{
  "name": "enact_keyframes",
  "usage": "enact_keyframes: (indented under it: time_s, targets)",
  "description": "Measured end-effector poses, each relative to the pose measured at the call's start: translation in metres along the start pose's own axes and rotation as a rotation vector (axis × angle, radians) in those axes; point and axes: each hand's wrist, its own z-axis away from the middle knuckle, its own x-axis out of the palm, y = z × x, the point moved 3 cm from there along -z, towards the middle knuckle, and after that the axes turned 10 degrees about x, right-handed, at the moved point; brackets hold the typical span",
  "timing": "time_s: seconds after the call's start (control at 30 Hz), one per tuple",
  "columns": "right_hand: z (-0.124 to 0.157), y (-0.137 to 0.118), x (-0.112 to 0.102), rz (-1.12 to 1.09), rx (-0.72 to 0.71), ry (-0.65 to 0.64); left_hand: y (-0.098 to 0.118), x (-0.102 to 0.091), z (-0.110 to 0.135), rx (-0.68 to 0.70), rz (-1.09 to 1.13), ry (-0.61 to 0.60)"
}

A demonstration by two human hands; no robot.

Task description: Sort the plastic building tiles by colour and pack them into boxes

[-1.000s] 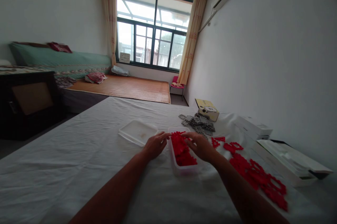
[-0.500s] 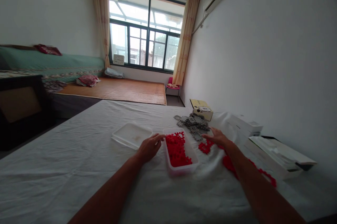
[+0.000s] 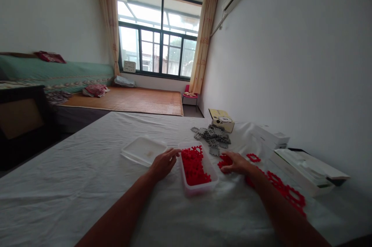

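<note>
My left hand (image 3: pixel 165 163) is at the left rim of a clear plastic box (image 3: pixel 198 189), its fingers curled and pinching at the edge. Inside the box lies a heap of red interlocking pieces (image 3: pixel 196 167) with toothed edges. To the right of the box, my right hand (image 3: pixel 238 163) rests low on the cloth, thumb and fingers around a red interlocking piece (image 3: pixel 223 161). More red pieces (image 3: pixel 286 191) lie joined or spread beneath and beyond my right forearm, partly hidden by it. One separate red ring-shaped piece (image 3: pixel 254 157) sits past my right wrist.
Grey interlocking pieces (image 3: pixel 213 136) are piled behind the box, before a yellow carton (image 3: pixel 222 119). A clear lid (image 3: pixel 143 149) lies at left. White boxes (image 3: pixel 302 171) stand along the right wall on the white cloth (image 3: pixel 87 177). Beyond the table is a bed (image 3: pixel 139 100).
My right hand has come down and toward me from beside the grey pile onto the red piece. My left hand stays at the box rim. The view has shifted slightly.
</note>
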Motion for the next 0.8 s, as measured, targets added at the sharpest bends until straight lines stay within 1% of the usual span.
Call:
enact_keyframes:
  time_s: [0.1,0.17,0.27,0.37,0.43,0.53,0.6,0.7,0.73,0.8]
  targets:
    - [0.006,-0.010,0.000,-0.040,0.003,-0.056,0.000,0.000,0.001,0.002,-0.003,-0.001]
    - [0.011,-0.015,-0.001,-0.024,0.010,-0.062,-0.001,0.000,0.001,0.005,-0.006,-0.004]
    - [0.021,-0.025,-0.001,0.028,-0.055,-0.025,-0.001,0.001,0.001,0.006,-0.016,-0.008]
    - [0.031,-0.034,0.000,0.094,-0.109,-0.015,-0.001,0.001,0.001,0.008,-0.023,-0.002]
    - [0.035,-0.038,-0.001,0.130,-0.105,0.017,-0.001,0.002,0.001,0.006,-0.027,0.000]
    - [0.036,-0.038,-0.006,0.131,-0.038,0.121,0.000,0.001,0.001,0.001,-0.032,0.000]
    - [0.034,-0.037,-0.012,0.049,0.026,0.176,0.000,0.001,0.001,0.001,-0.030,-0.003]
    - [0.029,-0.043,-0.021,-0.178,0.098,0.237,0.001,0.000,0.001,-0.005,-0.031,-0.008]
    - [0.028,-0.049,-0.024,-0.262,0.103,0.258,0.002,-0.001,0.001,-0.006,-0.032,-0.010]
    - [0.030,-0.070,-0.026,-0.404,0.059,0.286,0.002,-0.001,0.001,-0.008,-0.032,-0.013]
